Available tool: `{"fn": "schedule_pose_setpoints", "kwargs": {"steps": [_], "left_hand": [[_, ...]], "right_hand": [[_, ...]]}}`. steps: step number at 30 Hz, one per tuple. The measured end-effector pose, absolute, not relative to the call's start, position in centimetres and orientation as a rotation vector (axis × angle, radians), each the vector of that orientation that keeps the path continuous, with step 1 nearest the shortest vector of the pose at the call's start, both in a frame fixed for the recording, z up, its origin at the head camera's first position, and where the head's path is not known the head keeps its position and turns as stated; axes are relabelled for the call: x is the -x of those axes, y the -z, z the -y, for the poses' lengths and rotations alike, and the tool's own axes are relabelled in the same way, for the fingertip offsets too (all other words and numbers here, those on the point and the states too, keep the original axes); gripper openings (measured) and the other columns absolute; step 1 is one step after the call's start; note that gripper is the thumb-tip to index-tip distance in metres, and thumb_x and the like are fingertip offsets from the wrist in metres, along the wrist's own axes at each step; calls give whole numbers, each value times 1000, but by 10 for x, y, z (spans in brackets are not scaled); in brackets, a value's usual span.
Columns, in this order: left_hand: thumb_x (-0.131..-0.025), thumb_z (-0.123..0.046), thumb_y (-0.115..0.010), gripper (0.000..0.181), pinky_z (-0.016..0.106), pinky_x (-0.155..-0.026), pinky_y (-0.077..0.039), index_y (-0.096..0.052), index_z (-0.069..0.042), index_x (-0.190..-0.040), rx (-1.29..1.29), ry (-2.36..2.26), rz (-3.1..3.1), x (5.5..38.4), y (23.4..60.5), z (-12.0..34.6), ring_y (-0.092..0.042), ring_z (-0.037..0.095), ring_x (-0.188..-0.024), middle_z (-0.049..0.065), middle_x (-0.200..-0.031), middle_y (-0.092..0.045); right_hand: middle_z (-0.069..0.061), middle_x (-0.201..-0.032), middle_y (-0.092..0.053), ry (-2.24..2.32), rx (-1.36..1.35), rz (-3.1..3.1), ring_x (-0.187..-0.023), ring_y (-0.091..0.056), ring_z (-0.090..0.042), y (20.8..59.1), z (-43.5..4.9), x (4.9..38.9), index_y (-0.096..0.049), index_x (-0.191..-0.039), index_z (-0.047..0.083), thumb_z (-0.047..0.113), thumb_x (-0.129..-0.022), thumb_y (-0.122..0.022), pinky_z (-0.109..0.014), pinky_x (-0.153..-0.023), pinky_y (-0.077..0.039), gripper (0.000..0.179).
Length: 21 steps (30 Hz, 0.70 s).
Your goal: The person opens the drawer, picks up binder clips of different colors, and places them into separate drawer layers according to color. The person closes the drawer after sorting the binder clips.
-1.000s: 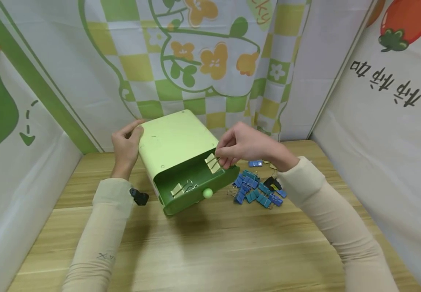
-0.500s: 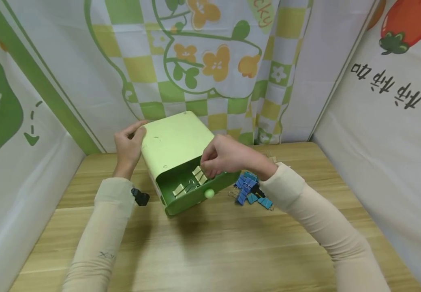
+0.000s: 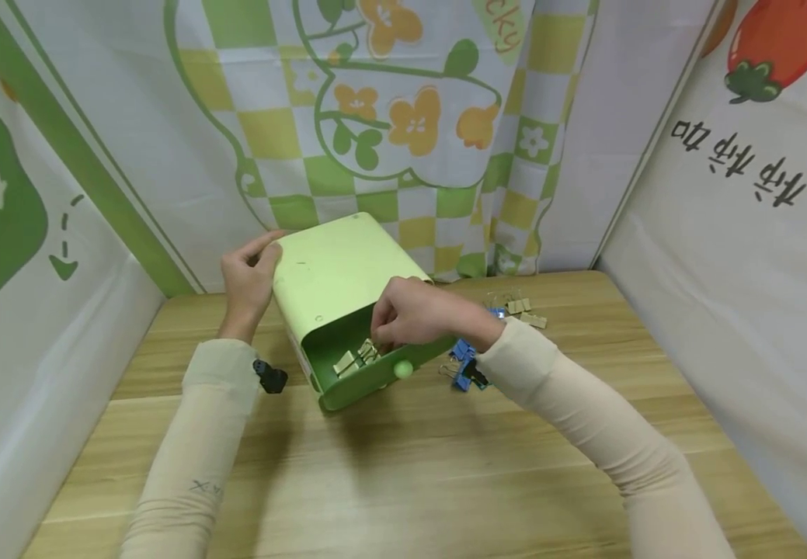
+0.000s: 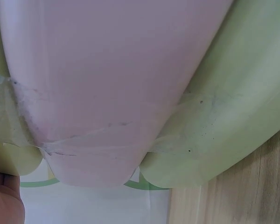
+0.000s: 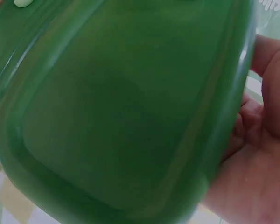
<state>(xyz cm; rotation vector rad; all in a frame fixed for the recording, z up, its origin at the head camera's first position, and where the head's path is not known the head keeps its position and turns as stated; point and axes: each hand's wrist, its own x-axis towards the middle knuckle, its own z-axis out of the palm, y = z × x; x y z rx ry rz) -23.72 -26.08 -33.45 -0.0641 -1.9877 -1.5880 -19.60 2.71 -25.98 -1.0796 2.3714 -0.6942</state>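
A light green box [image 3: 347, 264] with a dark green pulled-out drawer [image 3: 354, 384] stands on the table. My left hand [image 3: 245, 283] grips its back left edge, thumb by the top; in the left wrist view, part of that hand [image 4: 7, 200] shows beside the box's pink and green side [image 4: 107, 93]. Inside the drawer, my right hand [image 3: 413, 310] pinches a pale yellow binder clip [image 3: 368, 351], its fingertips partly hidden. Another yellow binder clip [image 3: 345, 362] lies on the drawer floor. In the right wrist view, the drawer front [image 5: 121, 107] covers part of my right hand [image 5: 256, 154].
Blue binder clips [image 3: 462, 351] and a black piece [image 3: 475, 375] lie right of the drawer, partly behind my right forearm. Yellow binder clips [image 3: 518, 307] lie further back. A patterned curtain [image 3: 389, 155] hangs behind the box. The drawer has a round knob [image 3: 403, 369].
My right hand has moved left and down into the drawer with the yellow binder clip, bringing it beside the other one. My left hand keeps its hold on the box.
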Motion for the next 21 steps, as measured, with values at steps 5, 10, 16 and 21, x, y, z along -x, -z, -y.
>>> {"fn": "schedule_pose_setpoints", "kwargs": {"steps": [5,10,16,21], "left_hand": [[-101,-13,-55,36,17,-42,-28,-75,3,-126,76,1596,1963,238,337,262,-34,0,-42,-15,-50,-46],[-102,-18,-58,34,18,-42,-31,-78,-3,-125,75,1579,1951,248,348,269,-37,2,-43,-14,-52,-50],[-102,-20,-59,32,19,-41,-30,-79,-7,-123,93,1570,1945,252,350,271,-36,4,-42,-12,-51,-50],[-102,-20,-59,32,19,-41,-32,-79,-8,-124,81,1579,1956,252,352,271,-38,3,-42,-13,-52,-54]], "right_hand": [[1,-90,-82,683,1077,-2349,-82,-75,-10,265,-25,199,-86,-96,11,10,-103,-65,-25,-76,-57,22],[0,-98,-82,650,1101,-2333,-77,-63,-7,267,-24,200,-86,-98,12,9,-102,-64,-24,-74,-51,23],[1,-103,-82,643,1136,-2291,-88,-69,-7,270,-21,199,-86,-102,13,11,-103,-66,-25,-84,-57,21],[5,-97,-82,646,1119,-2293,-83,-69,-5,272,-22,199,-86,-102,17,18,-104,-67,-25,-83,-58,20]]}}
